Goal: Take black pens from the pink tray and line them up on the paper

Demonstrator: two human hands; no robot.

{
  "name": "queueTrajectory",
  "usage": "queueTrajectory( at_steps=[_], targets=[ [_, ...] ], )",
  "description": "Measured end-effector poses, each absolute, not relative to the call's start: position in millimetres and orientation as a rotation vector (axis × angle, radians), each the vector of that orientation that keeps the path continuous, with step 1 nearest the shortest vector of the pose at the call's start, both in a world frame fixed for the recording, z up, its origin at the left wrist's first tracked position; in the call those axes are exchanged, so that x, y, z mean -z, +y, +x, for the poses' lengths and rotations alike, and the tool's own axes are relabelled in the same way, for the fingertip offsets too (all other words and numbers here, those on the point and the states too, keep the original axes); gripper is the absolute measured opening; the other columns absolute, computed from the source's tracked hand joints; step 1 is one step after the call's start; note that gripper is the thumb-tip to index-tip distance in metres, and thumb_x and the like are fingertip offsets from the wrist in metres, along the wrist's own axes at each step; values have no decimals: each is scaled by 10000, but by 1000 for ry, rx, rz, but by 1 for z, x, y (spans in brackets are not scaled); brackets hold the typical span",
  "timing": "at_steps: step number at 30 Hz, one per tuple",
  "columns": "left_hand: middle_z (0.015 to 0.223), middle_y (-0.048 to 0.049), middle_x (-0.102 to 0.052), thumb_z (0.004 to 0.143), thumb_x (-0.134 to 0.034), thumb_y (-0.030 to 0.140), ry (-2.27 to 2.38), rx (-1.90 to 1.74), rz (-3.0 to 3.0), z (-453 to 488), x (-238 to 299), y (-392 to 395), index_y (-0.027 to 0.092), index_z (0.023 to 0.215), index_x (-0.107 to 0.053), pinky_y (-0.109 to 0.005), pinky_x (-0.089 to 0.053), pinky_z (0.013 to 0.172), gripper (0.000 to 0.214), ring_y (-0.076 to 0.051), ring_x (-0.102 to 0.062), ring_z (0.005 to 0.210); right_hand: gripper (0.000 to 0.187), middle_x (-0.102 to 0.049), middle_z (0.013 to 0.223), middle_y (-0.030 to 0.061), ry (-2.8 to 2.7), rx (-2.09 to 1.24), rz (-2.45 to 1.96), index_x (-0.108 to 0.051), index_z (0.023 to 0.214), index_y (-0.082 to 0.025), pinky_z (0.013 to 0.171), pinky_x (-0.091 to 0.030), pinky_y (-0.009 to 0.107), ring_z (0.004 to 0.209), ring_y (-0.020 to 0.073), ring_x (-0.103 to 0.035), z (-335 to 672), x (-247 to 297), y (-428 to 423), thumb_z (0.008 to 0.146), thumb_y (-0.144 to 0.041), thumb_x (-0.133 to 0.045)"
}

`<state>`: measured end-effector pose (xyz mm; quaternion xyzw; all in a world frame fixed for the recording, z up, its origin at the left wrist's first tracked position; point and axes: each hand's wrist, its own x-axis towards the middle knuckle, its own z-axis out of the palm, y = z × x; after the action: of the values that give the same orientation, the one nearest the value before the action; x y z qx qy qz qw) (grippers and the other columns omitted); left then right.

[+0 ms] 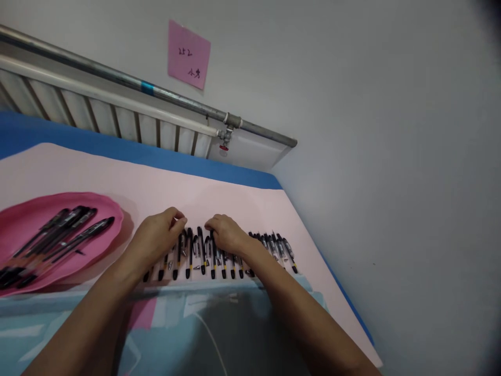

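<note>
A row of several black pens (274, 248) lies side by side on the pale pink sheet (117, 177), tips toward me. My left hand (156, 237) rests on the left end of the row, fingers curled, thumb and forefinger pinched near a pen's top. My right hand (227, 234) lies over the middle of the row, fingers bent down onto the pens. What either hand pinches is hidden by the fingers.
A pink oval tray (23, 219) at the left holds several more black pens (58, 235). Blue cloth (156, 156) borders the sheet at the back. A radiator and pipe (156, 94) run along the wall, with a pink note (188, 55) above. The table's right edge is near.
</note>
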<state>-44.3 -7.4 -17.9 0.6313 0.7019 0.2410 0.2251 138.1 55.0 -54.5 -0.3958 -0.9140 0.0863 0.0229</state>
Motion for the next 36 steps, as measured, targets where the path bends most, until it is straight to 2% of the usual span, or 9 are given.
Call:
queueTrajectory(
  at_steps=[4, 13, 22, 25, 29, 32, 36],
  targets=[
    [764, -30, -676, 786, -366, 396, 1963, -686, 1717, -50, 19, -5, 212, 873, -598, -259, -395, 598, 309, -189, -605, 696, 278, -597, 1005, 99, -2756, -253, -1145, -595, 1037, -142, 812, -363, 305, 916, 181, -500, 126, 57, 57, 822, -97, -426],
    [770, -34, -680, 798, -366, 388, 1960, -718, 1755, -54, 20, -5, 209, 870, -597, -260, -401, 606, 301, -192, -612, 724, 400, -575, 929, 83, -2920, -201, -1066, -592, 1075, -204, 738, -372, 319, 840, 205, -497, 96, 55, 54, 722, -63, -465],
    [757, -27, -680, 793, -377, 377, 1985, -737, 1738, -57, 19, -6, 211, 861, -595, -269, -390, 626, 282, -185, -606, 715, 296, -562, 867, 93, -2915, -158, -1175, -626, 932, -164, 699, -365, 306, 807, 203, -494, 94, 57, 44, 722, -52, -451],
    [756, -27, -680, 790, -384, 370, 1985, -742, 1725, -58, 18, -6, 211, 856, -593, -268, -391, 633, 270, -185, -608, 722, 314, -568, 894, 94, -2850, -171, -1192, -608, 988, -167, 729, -364, 318, 839, 208, -496, 95, 55, 42, 737, -56, -454],
    [757, -28, -680, 792, -380, 374, 1992, -738, 1698, -57, 15, -7, 212, 860, -588, -263, -395, 633, 272, -186, -610, 726, 358, -555, 1039, 105, -2612, -206, -1217, -553, 1097, -160, 831, -345, 344, 972, 215, -467, 106, 39, 37, 763, -72, -463],
    [764, -28, -677, 791, -374, 379, 1993, -723, 1705, -57, 15, -7, 212, 853, -583, -261, -399, 637, 275, -185, -610, 730, 322, -553, 1042, 88, -2474, -328, -1270, -566, 1040, -157, 827, -357, 310, 961, 182, -476, 121, 25, 26, 763, -53, -437],
    [740, -33, -669, 778, -379, 390, 1999, -613, 1742, -56, 17, -7, 205, 822, -585, -257, -398, 600, 281, -188, -608, 697, 206, -560, 881, 57, -2477, -435, -1313, -589, 883, -157, 744, -373, 275, 832, 155, -495, 131, 21, 2, 768, -77, -438]
  ],
)
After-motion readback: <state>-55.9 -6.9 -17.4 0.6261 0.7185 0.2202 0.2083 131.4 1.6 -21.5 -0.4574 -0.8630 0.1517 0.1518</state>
